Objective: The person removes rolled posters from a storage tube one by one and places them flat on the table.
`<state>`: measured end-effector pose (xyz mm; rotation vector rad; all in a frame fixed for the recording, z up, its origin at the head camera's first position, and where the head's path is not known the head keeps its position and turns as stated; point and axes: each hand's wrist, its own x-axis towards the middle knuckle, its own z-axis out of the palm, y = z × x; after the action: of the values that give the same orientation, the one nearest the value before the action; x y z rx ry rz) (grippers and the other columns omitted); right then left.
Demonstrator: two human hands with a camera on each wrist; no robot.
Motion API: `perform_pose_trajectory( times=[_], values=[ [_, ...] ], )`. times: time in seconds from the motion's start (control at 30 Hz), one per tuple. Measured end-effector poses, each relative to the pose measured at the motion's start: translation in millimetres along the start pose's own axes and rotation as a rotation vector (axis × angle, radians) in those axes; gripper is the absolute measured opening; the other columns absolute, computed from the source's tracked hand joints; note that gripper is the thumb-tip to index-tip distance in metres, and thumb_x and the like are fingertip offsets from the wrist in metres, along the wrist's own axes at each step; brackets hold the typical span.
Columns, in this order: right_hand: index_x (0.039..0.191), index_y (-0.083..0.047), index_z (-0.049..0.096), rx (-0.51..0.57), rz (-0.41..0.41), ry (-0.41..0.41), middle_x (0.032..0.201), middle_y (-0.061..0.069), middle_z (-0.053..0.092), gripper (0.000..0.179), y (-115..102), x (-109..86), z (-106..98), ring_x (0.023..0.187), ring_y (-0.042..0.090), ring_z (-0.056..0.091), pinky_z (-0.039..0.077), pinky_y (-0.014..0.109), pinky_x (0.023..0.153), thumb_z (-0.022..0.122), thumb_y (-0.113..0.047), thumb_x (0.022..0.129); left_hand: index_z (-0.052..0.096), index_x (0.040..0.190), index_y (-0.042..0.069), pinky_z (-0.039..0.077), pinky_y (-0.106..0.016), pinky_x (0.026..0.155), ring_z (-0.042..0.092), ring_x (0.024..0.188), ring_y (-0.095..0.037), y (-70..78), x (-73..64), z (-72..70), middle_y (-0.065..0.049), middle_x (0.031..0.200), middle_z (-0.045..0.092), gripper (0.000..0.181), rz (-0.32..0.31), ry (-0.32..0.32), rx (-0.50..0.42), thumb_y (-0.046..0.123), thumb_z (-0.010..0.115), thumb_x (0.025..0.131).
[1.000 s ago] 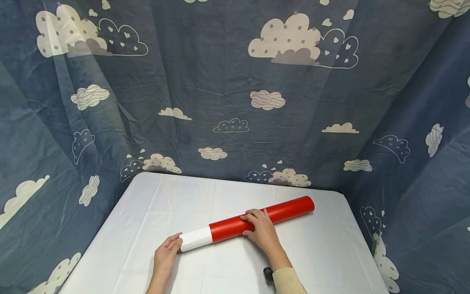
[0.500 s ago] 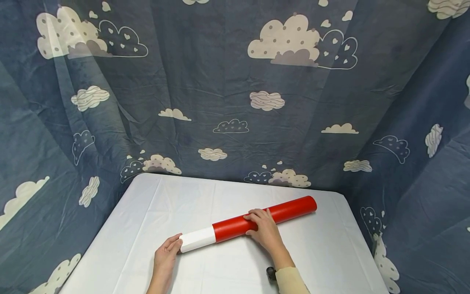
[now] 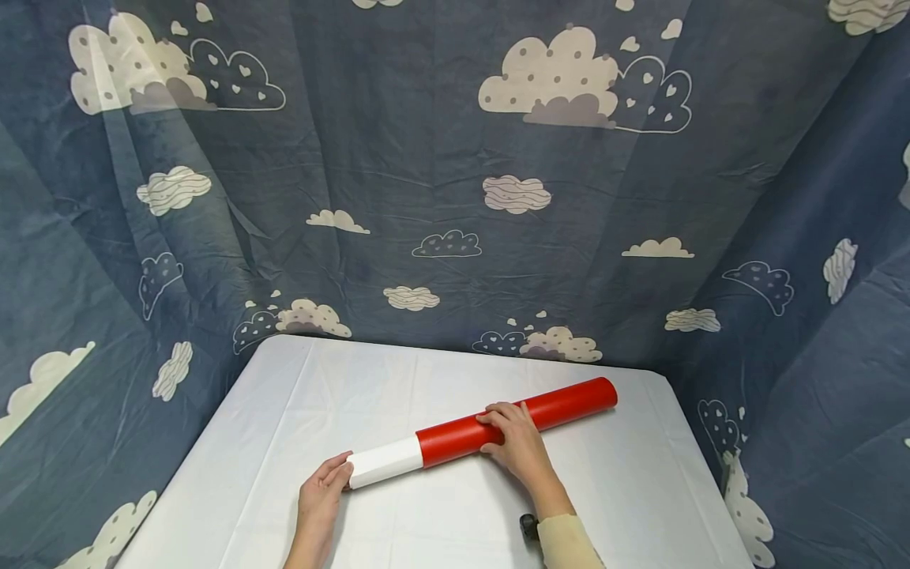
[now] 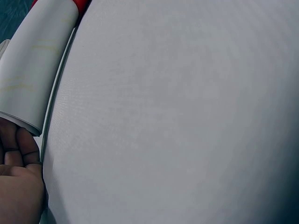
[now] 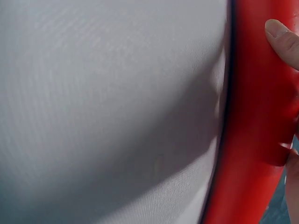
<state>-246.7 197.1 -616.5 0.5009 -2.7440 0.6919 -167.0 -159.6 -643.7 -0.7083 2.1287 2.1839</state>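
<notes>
A red tube [image 3: 572,404] is slanting across the white tabletop [image 3: 341,379], its right end pointing toward the far edge, and a white roll [image 3: 386,461] is sticking out of its left end. The left hand [image 3: 322,498] is pinching the roll's outer end in its grip (faint yellowish marks are showing on the roll). The right hand's [image 3: 524,449] grip is curling over the tube's middle, thumb pressing on the near side.
</notes>
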Motion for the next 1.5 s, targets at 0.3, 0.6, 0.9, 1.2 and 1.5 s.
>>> perform_pose_trajectory(
  times=[0.3,0.6,0.9,1.2,1.5],
  values=[
    [0.126,-0.023,0.077,0.014,0.036,-0.024,0.131,0.001,0.069,0.055,3.6,0.4,-3.5,0.132,0.027,0.06,0.03,0.064,0.128,0.098,-0.017,0.075,0.066,0.142,0.007,0.05,-0.005,0.085,0.068,0.119,-0.004,0.5,-0.4,-1.1,-0.012,0.141,0.071,0.053,-0.007,-0.002,0.027,0.039,0.075,0.1],
    [0.127,-0.023,0.077,0.009,0.048,-0.042,0.134,0.003,0.069,0.055,7.3,2.1,-7.6,0.133,0.029,0.06,0.03,0.063,0.128,0.097,-0.018,0.076,0.066,0.141,0.007,0.048,-0.004,0.086,0.064,0.105,0.012,2.5,0.3,-1.6,-0.011,0.141,0.071,0.053,-0.002,-0.006,0.025,0.04,0.075,0.1],
    [0.128,-0.024,0.077,0.018,0.064,-0.047,0.135,0.003,0.069,0.056,9.7,2.0,-9.9,0.135,0.029,0.059,0.029,0.062,0.129,0.097,-0.018,0.076,0.065,0.142,0.005,0.051,-0.006,0.086,0.065,0.099,0.015,2.4,0.7,-0.3,-0.012,0.14,0.071,0.051,-0.002,-0.007,-0.001,0.034,0.074,0.101],
    [0.127,-0.023,0.077,0.014,0.068,-0.049,0.137,0.003,0.069,0.055,12.3,0.1,-11.0,0.136,0.03,0.059,0.028,0.062,0.129,0.097,-0.018,0.076,0.065,0.142,0.004,0.052,-0.007,0.086,0.065,0.099,0.014,2.0,-2.2,-1.1,-0.013,0.14,0.071,0.053,0.002,-0.01,-0.001,0.035,0.075,0.101],
    [0.128,-0.023,0.077,0.017,0.08,-0.059,0.138,0.004,0.069,0.055,17.4,-0.3,-13.3,0.137,0.03,0.058,0.027,0.062,0.13,0.097,-0.018,0.076,0.065,0.142,0.004,0.052,-0.007,0.086,0.066,0.099,0.013,0.9,-1.6,-1.2,-0.012,0.139,0.072,0.053,0.001,-0.01,-0.011,0.035,0.075,0.1]
  ],
)
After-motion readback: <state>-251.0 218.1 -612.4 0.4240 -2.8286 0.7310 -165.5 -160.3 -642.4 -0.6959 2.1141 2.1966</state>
